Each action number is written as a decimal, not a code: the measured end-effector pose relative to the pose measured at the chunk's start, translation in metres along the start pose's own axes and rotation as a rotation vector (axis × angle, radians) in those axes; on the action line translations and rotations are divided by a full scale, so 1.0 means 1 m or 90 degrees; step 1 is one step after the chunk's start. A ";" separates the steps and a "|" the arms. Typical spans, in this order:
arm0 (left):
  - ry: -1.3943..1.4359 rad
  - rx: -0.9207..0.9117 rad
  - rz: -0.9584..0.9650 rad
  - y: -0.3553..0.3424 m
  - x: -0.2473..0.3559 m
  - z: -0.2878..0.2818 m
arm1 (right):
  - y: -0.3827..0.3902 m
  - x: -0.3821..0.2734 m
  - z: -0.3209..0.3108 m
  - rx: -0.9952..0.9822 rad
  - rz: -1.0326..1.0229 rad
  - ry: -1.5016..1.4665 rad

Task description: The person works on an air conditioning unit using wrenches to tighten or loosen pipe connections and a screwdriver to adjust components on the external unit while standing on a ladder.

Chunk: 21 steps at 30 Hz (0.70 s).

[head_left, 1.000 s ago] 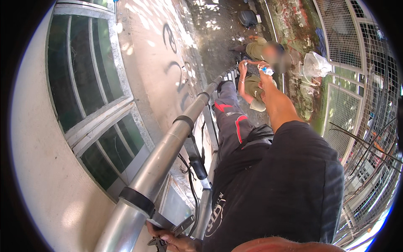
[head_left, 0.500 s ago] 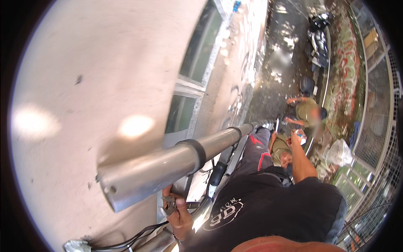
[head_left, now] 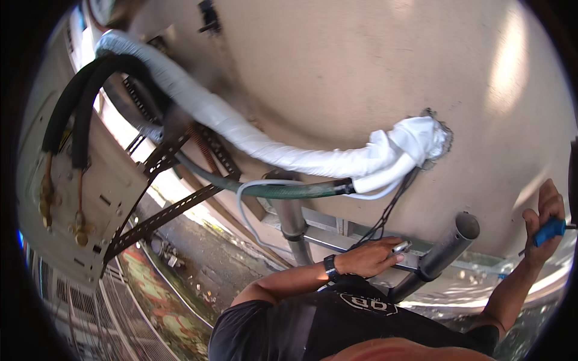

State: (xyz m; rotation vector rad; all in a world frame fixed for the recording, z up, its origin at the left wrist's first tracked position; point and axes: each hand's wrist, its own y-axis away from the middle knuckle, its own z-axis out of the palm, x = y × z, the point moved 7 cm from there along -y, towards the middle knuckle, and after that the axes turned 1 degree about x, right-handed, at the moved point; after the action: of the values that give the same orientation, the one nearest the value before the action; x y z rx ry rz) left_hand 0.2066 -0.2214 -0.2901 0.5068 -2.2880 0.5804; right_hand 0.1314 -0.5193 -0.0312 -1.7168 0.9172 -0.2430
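My left hand (head_left: pixel 364 259), a dark watch on its wrist, is curled beside the metal ladder's rung. From its fingers pokes the end of a silvery tool, an adjustable wrench (head_left: pixel 401 246) by its earlier look; most of it is hidden. At the far right, my raised right hand (head_left: pixel 545 210) is near the wall, with a blue-handled screwdriver (head_left: pixel 550 231) held across the palm. Its thin shaft points down and left. Between and above my hands, a white-wrapped pipe bundle (head_left: pixel 289 157) runs into a rough hole (head_left: pixel 442 144) in the wall. A green hose (head_left: pixel 295 191) joins it.
An outdoor air-conditioner unit (head_left: pixel 54 180) with brass valves and black insulated pipes (head_left: pixel 84 108) stands at left on a perforated bracket (head_left: pixel 162 216). Ladder rails (head_left: pixel 289 213) flank my left hand, one with an open tube top (head_left: pixel 466 227). Far below lies the ground (head_left: pixel 205 265).
My view has swung from the ladder rail and the people below to the pipes and unit. My right hand has risen to the wall. My left hand still holds the tool.
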 end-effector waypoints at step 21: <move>-0.858 1.238 0.066 0.239 0.272 -0.187 | -0.219 -0.370 0.220 -0.089 -0.921 0.017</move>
State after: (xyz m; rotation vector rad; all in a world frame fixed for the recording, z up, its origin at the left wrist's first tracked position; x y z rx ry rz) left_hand 0.0047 0.0244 -0.0359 2.0424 -1.7161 3.2017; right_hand 0.1073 -0.0898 0.1887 -2.2192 -0.4708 -1.1400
